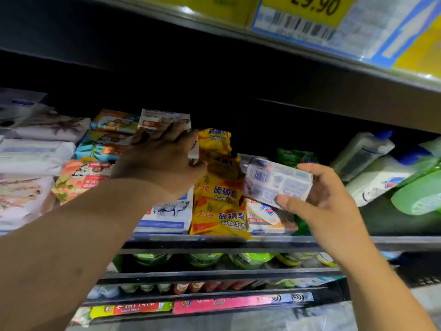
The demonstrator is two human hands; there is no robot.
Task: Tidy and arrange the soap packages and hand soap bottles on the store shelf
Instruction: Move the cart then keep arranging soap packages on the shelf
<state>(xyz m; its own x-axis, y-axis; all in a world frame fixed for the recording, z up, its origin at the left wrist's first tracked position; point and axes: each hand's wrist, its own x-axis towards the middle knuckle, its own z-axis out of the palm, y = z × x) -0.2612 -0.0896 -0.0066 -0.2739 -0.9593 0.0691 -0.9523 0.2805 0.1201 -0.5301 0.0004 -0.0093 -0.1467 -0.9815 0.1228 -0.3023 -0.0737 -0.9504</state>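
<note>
— Left hand?
— My left hand (pixel 164 154) reaches in over the middle shelf (pixel 238 241) and grips a white cardboard soap box with an orange label (pixel 164 120). Fingers curled over its top, thumb at the near edge. Whether the box rests on the stack below or is lifted, I cannot tell.
— What is below it?
— A white and blue carton with a drawn animal (pixel 167 211), at the shelf's front edge. Just right of it, touching, a stack of yellow plastic sulfur soap packets (pixel 219 204).
— Right hand?
— My right hand (pixel 327 204) pinches a pale grey rectangular soap box with a barcode (pixel 276 182), thumb on the near face, fingers round the far edge. Box in the air, tilted, barcode side towards me. It is above a white and orange soap pack (pixel 265 216) that lies beside the yellow packets.
— Bottles?
— Right end of the same shelf: white hand soap bottles with blue caps (pixel 365 154), tilted in my view. A green translucent bottle (pixel 420 194) lies in front of them, nearest me.
— Left end?
— White and lilac wrapped soap packs (pixel 35 154), stacked. Beside them, teal and orange floral packs (pixel 105 144). Print blurred.
— Overhead?
— Upper shelf edge, a yellow price tag reading 29,90 (pixel 310 10).
</note>
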